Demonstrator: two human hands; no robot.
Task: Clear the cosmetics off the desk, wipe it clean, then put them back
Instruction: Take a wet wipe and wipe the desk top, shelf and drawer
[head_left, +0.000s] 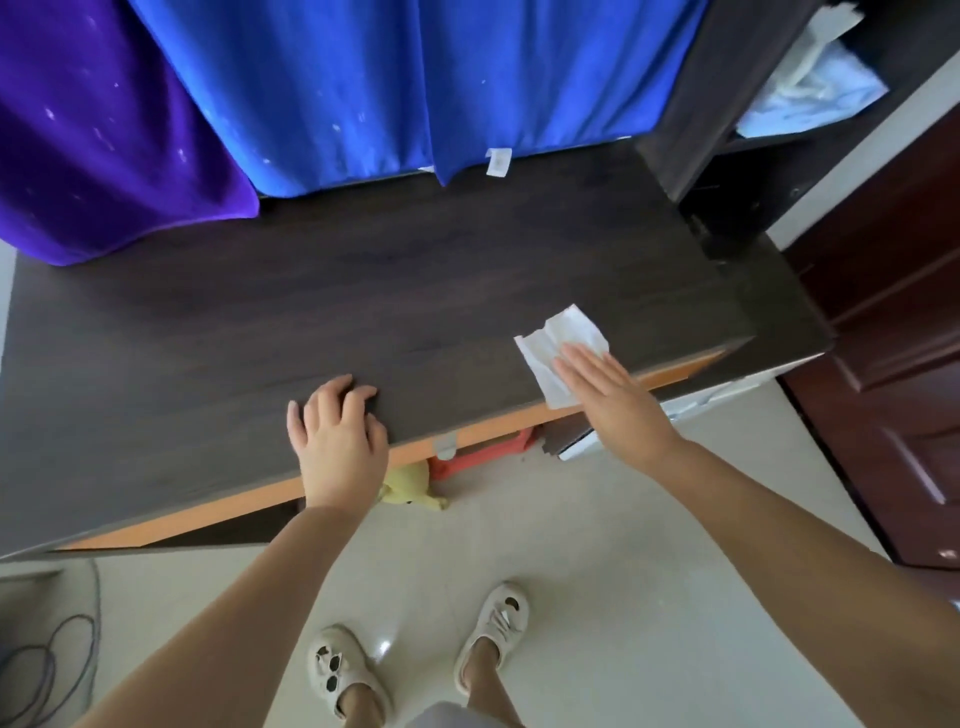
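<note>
Pressing flat on a white tissue (558, 349), the right hand (610, 402) lies palm down with fingers straight and together, pinning the sheet rather than gripping it. The tissue sits near the front right edge of the dark wood surface (322, 306), crumpled, its long axis running from the front edge away toward the back right. The left hand (337, 439) rests at the front edge, fingers loosely curled, grip holding nothing. Blue cloth (415, 83) hangs behind.
</note>
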